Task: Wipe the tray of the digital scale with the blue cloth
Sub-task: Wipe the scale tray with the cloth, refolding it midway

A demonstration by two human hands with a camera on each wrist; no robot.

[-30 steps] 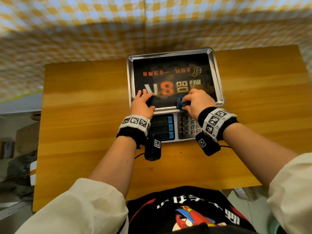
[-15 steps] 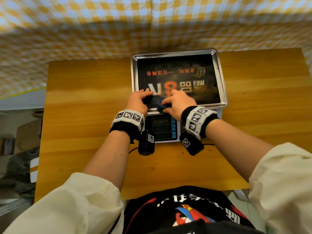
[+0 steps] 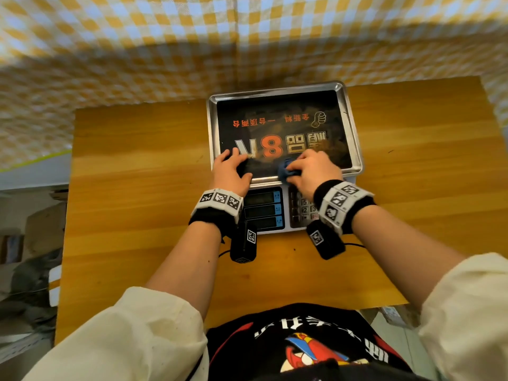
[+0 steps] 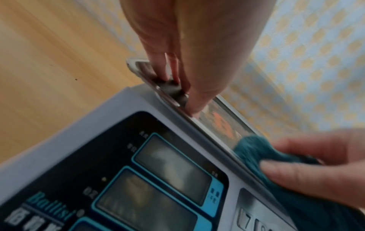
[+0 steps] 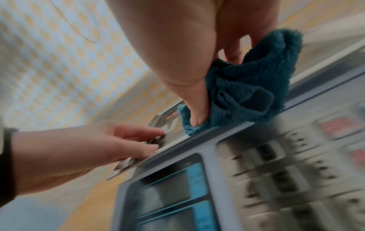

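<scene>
The digital scale stands on a wooden table, its steel tray covered by a dark printed sheet. My right hand grips the bunched blue cloth and presses it on the tray's near edge, right of centre. The right wrist view shows the thumb dug into the cloth at the rim. My left hand rests on the tray's near left corner, fingers flat on the sheet and thumb along the rim. In the left wrist view those fingers touch the tray rim, and the cloth is at the right.
The scale's displays and keypad face me, just under my wrists. The wooden table stretches bare to both sides. A yellow and white checked cloth hangs behind it. Boxes and clutter lie on the floor at the left.
My right hand swept the cloth left along the tray's near edge up to my left hand, then back to the right. The left hand stayed on the near left corner.
</scene>
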